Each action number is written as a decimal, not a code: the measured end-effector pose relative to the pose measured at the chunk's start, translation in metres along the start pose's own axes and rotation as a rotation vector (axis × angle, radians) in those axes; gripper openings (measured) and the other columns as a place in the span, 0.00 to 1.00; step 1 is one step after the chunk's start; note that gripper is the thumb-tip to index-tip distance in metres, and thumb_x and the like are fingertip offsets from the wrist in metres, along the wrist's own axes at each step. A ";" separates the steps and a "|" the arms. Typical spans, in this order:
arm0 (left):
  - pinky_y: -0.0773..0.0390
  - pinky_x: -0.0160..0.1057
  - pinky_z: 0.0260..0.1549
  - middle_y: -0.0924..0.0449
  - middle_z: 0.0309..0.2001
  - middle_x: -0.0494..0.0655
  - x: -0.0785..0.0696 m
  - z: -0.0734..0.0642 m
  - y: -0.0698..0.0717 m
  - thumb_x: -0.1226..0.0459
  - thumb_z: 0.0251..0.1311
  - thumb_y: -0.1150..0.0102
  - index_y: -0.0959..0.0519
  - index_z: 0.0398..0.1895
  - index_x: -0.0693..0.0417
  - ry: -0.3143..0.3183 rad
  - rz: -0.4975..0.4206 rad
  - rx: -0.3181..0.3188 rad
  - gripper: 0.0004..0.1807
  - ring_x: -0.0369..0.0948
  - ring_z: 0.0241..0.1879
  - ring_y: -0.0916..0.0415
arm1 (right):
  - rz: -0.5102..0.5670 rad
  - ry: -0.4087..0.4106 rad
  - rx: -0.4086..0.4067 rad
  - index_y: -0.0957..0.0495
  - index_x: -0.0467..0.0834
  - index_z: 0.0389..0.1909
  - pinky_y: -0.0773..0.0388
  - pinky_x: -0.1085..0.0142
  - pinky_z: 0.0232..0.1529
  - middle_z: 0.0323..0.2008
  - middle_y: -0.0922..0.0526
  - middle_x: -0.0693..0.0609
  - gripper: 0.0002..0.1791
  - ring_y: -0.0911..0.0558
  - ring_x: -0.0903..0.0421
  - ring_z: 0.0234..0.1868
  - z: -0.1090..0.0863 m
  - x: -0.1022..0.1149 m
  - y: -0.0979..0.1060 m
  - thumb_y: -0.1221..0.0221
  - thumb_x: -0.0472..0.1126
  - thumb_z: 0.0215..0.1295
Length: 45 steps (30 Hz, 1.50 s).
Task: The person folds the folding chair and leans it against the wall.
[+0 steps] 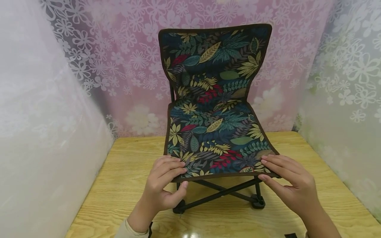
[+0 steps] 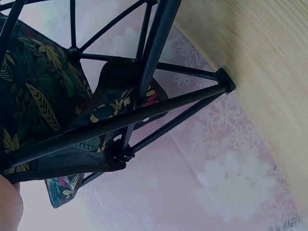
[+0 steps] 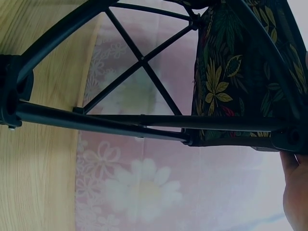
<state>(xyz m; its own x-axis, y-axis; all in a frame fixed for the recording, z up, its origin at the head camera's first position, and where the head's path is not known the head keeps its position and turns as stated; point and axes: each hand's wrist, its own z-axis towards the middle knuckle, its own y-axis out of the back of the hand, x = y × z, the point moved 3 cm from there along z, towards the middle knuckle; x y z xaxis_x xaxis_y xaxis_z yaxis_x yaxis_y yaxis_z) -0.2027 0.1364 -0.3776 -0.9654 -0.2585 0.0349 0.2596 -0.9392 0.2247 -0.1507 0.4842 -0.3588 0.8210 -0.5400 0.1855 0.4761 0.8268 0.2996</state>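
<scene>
Patterned chair (image 1: 215, 109) stands on table (image 1: 134, 162), long axis six-to-twelve, backrest (image 1: 212, 59) at twelve from hands. Left hand (image 1: 164, 185) rests on seat (image 1: 214, 138) at seven, right hand (image 1: 293, 181) at five, equally near; fingers laid over corners, neither clenched.

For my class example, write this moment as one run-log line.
chair: unfolded, standing on table | left hand: fingers on seat, left front corner | right hand: fingers on seat, right front corner
</scene>
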 end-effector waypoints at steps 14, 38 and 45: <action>0.23 0.49 0.63 0.11 0.38 0.57 -0.002 -0.002 -0.002 0.61 0.67 0.37 0.11 0.35 0.62 0.031 -0.009 -0.014 0.13 0.55 0.43 0.16 | 0.017 0.054 -0.010 0.10 0.28 0.42 0.26 0.71 0.71 0.46 0.07 0.42 0.28 0.14 0.62 0.61 0.001 -0.004 0.002 0.29 0.54 0.69; 0.27 0.48 0.70 0.11 0.41 0.60 -0.006 -0.004 0.001 0.58 0.77 0.42 0.11 0.40 0.64 -0.004 0.036 0.039 0.18 0.57 0.46 0.17 | 0.179 0.073 0.089 0.13 0.24 0.45 0.26 0.71 0.71 0.53 0.09 0.40 0.21 0.16 0.57 0.64 -0.006 -0.022 0.014 0.33 0.43 0.74; 0.27 0.47 0.74 0.11 0.43 0.62 -0.010 -0.003 0.003 0.60 0.75 0.37 0.10 0.42 0.67 -0.042 0.059 0.012 0.16 0.58 0.48 0.16 | 0.239 0.067 0.037 0.14 0.21 0.43 0.24 0.71 0.69 0.52 0.09 0.39 0.22 0.14 0.56 0.64 -0.005 -0.019 0.014 0.29 0.42 0.69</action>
<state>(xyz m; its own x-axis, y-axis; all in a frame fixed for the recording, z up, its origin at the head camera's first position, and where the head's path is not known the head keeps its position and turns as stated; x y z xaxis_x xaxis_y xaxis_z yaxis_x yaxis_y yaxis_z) -0.1918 0.1357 -0.3802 -0.9488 -0.3032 0.0890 0.3158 -0.9198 0.2328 -0.1584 0.5070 -0.3625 0.9286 -0.3174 0.1925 0.2554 0.9226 0.2890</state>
